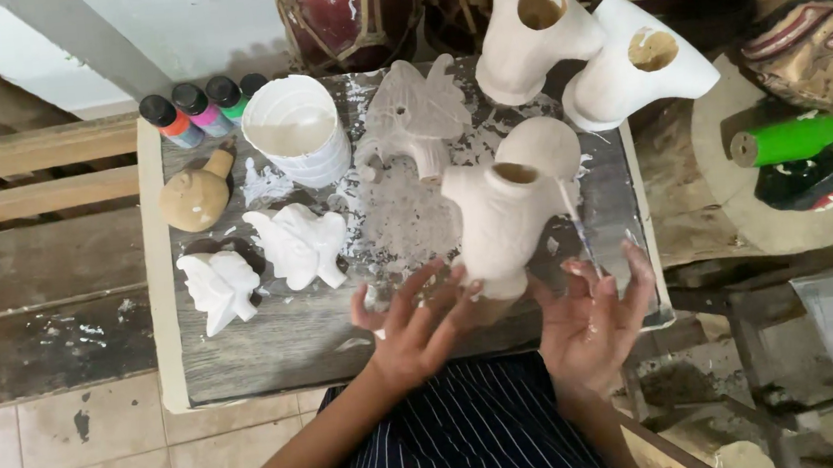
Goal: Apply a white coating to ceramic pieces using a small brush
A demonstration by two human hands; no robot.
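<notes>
- Two hands at the near edge of the paint-spattered board [247,364], one to each side of a white-coated hollow figure [498,219].
- Left hand [415,326]: fingers spread wide, fingertips at the base of the figure, steadying rather than gripping it.
- Right hand [593,317]: palm up, fingers half curled, a thin brush [574,218] pinched between thumb and forefinger, tip up against the figure's rounded upper part.
- Figure upright near the front right of the board, open hole at the top, surface a matt off-white nearly all over; judged close to fully coated, though the underside is hidden.
- Further out: three small carved pieces [302,242] lying on the board, all white already.
- One round-bodied piece [194,195] at the left, bare tan, apparently not yet painted.
- Two taller white hollow figures [529,28] at the far right edge, looking finished with this coat; their openings show a darker, uncoated inside.
- White ribbed cup [297,129] behind the small pieces, holding creamy white paint up to well below the rim.
- Row of small bottles [203,107] with black caps at the far left corner, orange, pink and green contents, all capped; judged unused so far, as nothing on the board carries colour.
- Green painted carving [811,154] off the board to the right.
</notes>
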